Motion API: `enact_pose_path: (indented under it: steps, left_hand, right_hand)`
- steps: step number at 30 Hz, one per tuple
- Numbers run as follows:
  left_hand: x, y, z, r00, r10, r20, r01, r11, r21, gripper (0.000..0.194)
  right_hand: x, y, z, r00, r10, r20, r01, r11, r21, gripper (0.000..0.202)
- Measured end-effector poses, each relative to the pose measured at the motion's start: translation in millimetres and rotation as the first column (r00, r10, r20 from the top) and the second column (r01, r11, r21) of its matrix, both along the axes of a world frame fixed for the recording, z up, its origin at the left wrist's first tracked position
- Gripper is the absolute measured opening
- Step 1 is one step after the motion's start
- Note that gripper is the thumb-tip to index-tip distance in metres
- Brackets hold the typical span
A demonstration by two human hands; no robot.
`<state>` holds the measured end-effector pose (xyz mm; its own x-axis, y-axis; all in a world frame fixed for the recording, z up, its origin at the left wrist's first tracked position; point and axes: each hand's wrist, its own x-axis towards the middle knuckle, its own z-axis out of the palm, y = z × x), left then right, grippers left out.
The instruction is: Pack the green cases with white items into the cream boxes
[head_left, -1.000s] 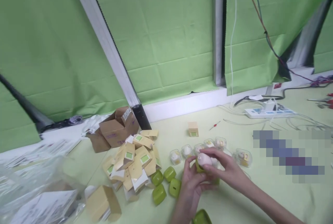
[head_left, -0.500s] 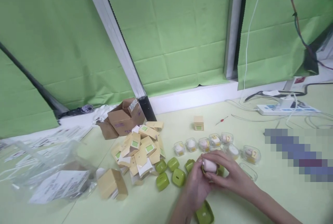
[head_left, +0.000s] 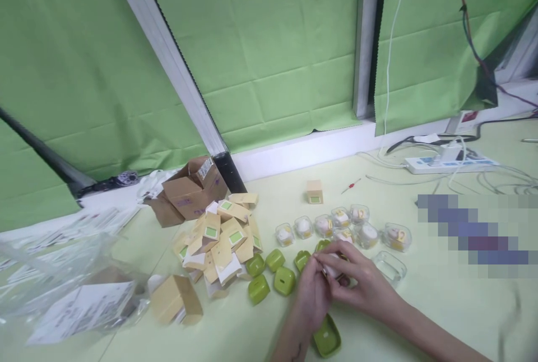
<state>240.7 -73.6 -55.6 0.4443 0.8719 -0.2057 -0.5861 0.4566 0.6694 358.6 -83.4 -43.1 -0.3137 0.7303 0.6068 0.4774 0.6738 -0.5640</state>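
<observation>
A small pale pink, rounded item (head_left: 332, 265) sits between my two hands, largely covered by the fingers; its kind does not show. My left hand (head_left: 313, 295) is curled around it from the left. From the right, the thumb and fingers of my right hand (head_left: 363, 275) close over it. Just left of the hands stand several glossy green cases (head_left: 284, 281) with rounded corners. Below my hands lies a longer green tray-like piece (head_left: 327, 337). Beyond them are several transparent boxes (head_left: 303, 227) holding whitish-pink items with yellow parts.
Folded cream cartons (head_left: 222, 241) with green labels are heaped at centre left, near a brown cardboard box (head_left: 195, 185). One small carton (head_left: 314, 192) stands upright farther back. A power strip (head_left: 449, 163) with cables lies right; a clear plastic bag (head_left: 84, 300) lies left.
My fingers have closed further over the pale pink item, which shows less now. The view has shifted slightly, bringing more of the transparent box right of my hands into sight.
</observation>
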Motion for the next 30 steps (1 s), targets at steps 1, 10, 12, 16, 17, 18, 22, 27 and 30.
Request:
enact_pose_path:
  steps: [1,10,12,16,17,18,22,27,30]
  left_hand:
    - [0,0,1.5,1.000,-0.002,-0.002,0.002,1.000,0.006,0.028]
    - [-2,0,5.5,1.000,0.001,-0.015,-0.001,0.999,0.033,0.029]
    - [-3,0,4.2,1.000,0.015,-0.012,-0.015,0.999,0.047,0.026]
    - [-4,1,2.3,0.999,0.035,-0.012,-0.034,0.997,0.064,0.021]
    - [-5,1,2.1,0.999,0.036,-0.014,-0.035,0.997,0.066,0.021]
    - [-5,1,2.1,0.999,0.035,-0.018,-0.034,0.997,0.068,0.021]
    - [-7,1,1.3,0.999,0.029,-0.033,-0.027,0.997,0.073,0.022]
    - [-9,1,0.3,0.999,0.033,-0.024,-0.030,0.996,0.087,0.022]
    - [-11,3,0.6,1.000,0.014,-0.024,-0.012,0.997,0.072,0.023]
  right_hand:
    - [0,-1,0.2,1.000,-0.006,0.002,0.006,1.000,-0.008,0.048]
    - [-3,-3,6.8,0.996,-0.069,0.055,0.076,0.986,-0.146,0.044]
    - [-3,-3,10.1,0.997,-0.061,0.050,0.069,0.980,-0.186,0.039]
    - [-2,-3,15.4,0.998,-0.045,0.037,0.053,0.969,-0.240,0.035]
    - [-2,-3,16.1,0.999,-0.041,0.035,0.048,0.968,-0.247,0.035]
    - [-2,-4,16.4,0.999,-0.035,0.033,0.043,0.967,-0.252,0.036]
    - [-2,-5,14.6,0.999,-0.043,0.027,0.048,0.967,-0.249,0.037]
    - [1,-5,15.0,0.999,-0.034,0.034,0.042,0.964,-0.264,0.033]
    - [7,-2,21.7,0.998,0.042,0.052,-0.026,0.960,-0.278,0.031]
